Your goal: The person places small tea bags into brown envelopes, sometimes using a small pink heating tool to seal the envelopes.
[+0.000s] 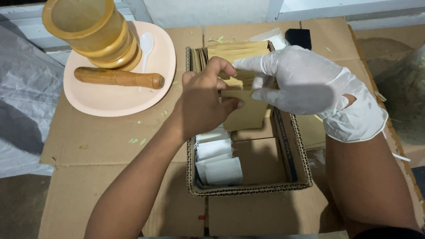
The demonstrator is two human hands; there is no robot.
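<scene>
Head view looked straight down on an open cardboard box [248, 188], used here as the landmark. Left hand [201, 106], bare, sat over the box's middle, grip clenched on a brown paper envelope [248, 113], thumb on its front face, fingers curled over the top edge. Right hand [310, 86], in a white glove, came in from the box's right side; its grip pinched the same envelope at the upper right corner, fingertips touching the paper. Envelope stood upright inside the box, roughly mid-length, just in front of a packed row of similar brown envelopes [234, 51] filling the box's far end. Small white sachets [217, 159] lay stacked along the box's near-left inner wall, below the left wrist. Box rested on flattened cardboard sheets [110, 177]. Left of the box, well apart: a peach-coloured plate [110, 104] carrying a wooden mortar [95, 33] tipped on its side, a wooden pestle [117, 77] lying flat, and a white plastic spoon [146, 46]. Small black block [299, 37] sat just beyond the box's far-right corner.
</scene>
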